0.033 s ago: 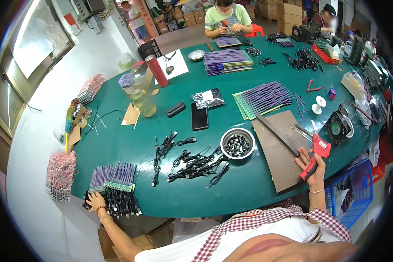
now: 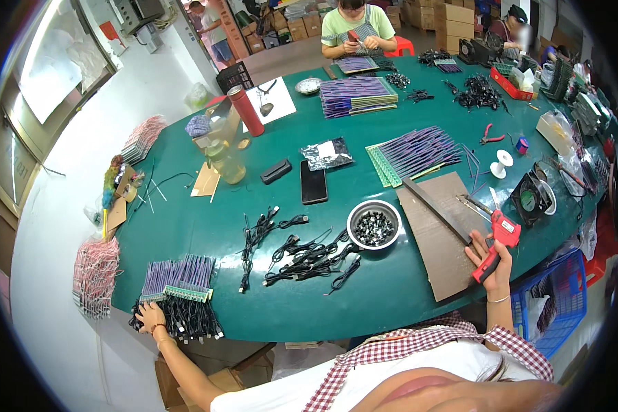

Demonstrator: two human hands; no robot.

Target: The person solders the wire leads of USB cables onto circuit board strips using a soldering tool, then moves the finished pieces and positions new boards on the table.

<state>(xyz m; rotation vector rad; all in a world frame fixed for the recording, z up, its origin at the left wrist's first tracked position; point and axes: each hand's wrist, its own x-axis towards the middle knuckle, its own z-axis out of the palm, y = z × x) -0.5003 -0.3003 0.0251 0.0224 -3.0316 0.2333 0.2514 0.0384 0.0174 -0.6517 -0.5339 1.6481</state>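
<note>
In my right hand [image 2: 493,259] is a red and black pistol-shaped soldering gun [image 2: 505,229], its metal nozzle pointing up and left over a brown cardboard sheet [image 2: 436,250]. My fingers wrap its handle. At the table's near left, my left hand [image 2: 151,316] lies on a bundle of black USB cables [image 2: 192,319], with its fingers apart. Just beyond that hand sit green circuit-board strips [image 2: 189,291] with rows of purple wires [image 2: 178,273]. A dark flat metal bar [image 2: 438,211] rests across the cardboard.
A steel bowl [image 2: 373,225] of small metal connectors stands mid-table, beside coiled black cables [image 2: 302,259]. Farther back are a phone [image 2: 314,182], a purple-wired board stack [image 2: 419,155], a solder spool [image 2: 501,165] and a small fan [image 2: 531,197]. A co-worker [image 2: 358,31] sits across the table.
</note>
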